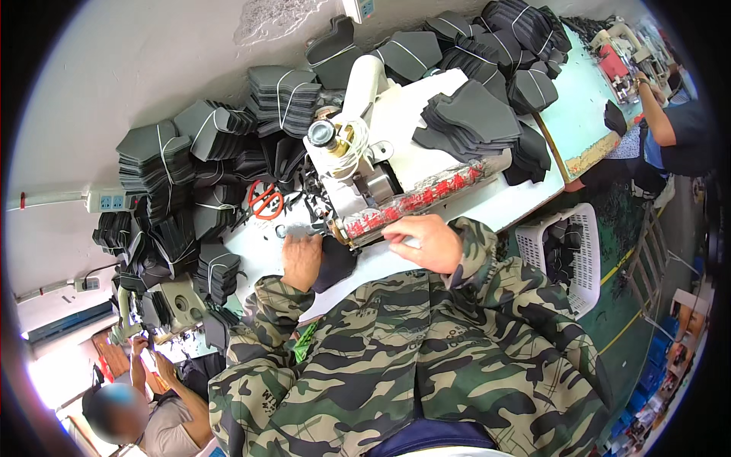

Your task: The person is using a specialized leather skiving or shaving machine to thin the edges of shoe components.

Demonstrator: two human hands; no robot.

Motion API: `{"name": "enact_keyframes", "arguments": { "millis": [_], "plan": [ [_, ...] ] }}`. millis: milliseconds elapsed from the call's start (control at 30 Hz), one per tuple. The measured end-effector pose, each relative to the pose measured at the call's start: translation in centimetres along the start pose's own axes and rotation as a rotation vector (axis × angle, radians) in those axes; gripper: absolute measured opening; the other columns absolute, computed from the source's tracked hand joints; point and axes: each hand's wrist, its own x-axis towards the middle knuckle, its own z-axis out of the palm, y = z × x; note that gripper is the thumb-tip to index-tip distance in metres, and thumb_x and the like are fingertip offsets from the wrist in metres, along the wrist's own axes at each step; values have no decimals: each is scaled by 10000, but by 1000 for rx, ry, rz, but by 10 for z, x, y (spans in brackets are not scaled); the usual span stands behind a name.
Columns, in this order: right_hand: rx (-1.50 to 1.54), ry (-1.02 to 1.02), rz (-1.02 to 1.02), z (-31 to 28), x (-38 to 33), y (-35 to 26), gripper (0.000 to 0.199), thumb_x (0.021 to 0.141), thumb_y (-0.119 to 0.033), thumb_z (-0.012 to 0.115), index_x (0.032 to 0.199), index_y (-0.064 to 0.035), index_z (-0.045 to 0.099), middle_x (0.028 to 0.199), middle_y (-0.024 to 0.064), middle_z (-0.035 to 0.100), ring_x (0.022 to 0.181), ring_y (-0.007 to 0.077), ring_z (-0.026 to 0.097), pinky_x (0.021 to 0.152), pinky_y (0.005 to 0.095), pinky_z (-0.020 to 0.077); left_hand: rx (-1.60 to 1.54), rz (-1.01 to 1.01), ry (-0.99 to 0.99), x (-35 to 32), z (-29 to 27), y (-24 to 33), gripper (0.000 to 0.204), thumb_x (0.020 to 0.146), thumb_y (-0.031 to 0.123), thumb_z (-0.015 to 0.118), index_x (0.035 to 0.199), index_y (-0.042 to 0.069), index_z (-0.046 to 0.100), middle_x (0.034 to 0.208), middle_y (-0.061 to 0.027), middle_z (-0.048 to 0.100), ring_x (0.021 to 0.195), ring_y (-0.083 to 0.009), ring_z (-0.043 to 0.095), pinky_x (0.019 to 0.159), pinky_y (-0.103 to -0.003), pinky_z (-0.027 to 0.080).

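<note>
While the left hand (302, 257) presses flat on a dark fabric piece (333, 264) at the near edge of the tabletop (525, 199), its fingers spread and gripping nothing, the right hand (424, 240) rests just beside the white sewing machine (381, 152), fingers loosely curled on the machine's bed. Red scissors (265, 200) lie towards the far left edge, among tied bundles of dark pieces (283, 95).
</note>
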Motion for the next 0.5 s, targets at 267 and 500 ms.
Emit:
{"name": "enact_keyframes", "arguments": {
  "millis": [267, 500],
  "plan": [
    [4, -189, -45, 7, 2, 19, 263, 719, -52, 639, 982, -55, 652, 1046, 146, 621, 944, 293, 610, 820, 346, 484, -1091, 188, -535, 32, -135, 22, 163, 908, 167, 533, 995, 34, 566, 705, -90, 592, 496, -174, 605, 460, -297, 476],
    [-260, 239, -4, 13, 25, 13, 231, 738, -63, 626, 965, -38, 657, 856, 140, 624, 764, 304, 614, 697, 349, 492, -1221, -194, -614, 67, -131, 3, 261, 961, 205, 441, 1046, 0, 578, 673, -21, 559, 445, -101, 545, 414, -222, 459]
  ]
}}
